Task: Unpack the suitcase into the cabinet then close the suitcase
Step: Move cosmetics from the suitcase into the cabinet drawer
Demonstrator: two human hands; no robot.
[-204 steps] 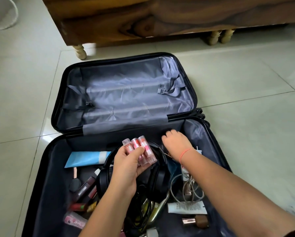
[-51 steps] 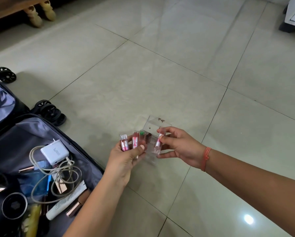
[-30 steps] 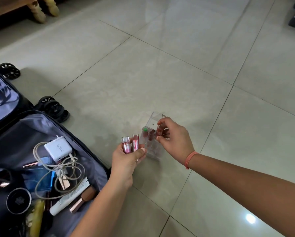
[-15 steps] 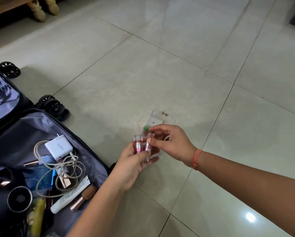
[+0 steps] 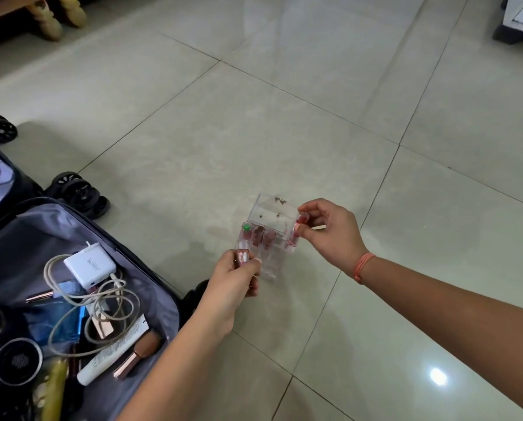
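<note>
The left hand (image 5: 233, 284) grips one pink lip tube (image 5: 242, 257) upright, apparently queued as next. The right hand (image 5: 330, 235) pinches a second tube (image 5: 295, 235) at the clear organizer (image 5: 272, 214) on the floor mid-frame, probably slotting it in. The open suitcase (image 5: 41, 226), lower left, holds a charger (image 5: 90, 264) and cable (image 5: 72, 299).

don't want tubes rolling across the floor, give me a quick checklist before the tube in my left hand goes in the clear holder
1. Left hand grips the pink tube: ok.
2. Other tube seated in the holder: cannot tell; the right hand pinches it at the right end.
3. Holder upright on the floor: ok.
4. Free slot for the pink tube: cannot tell through the clear walls.
5. Suitcase open for more: ok.
</note>
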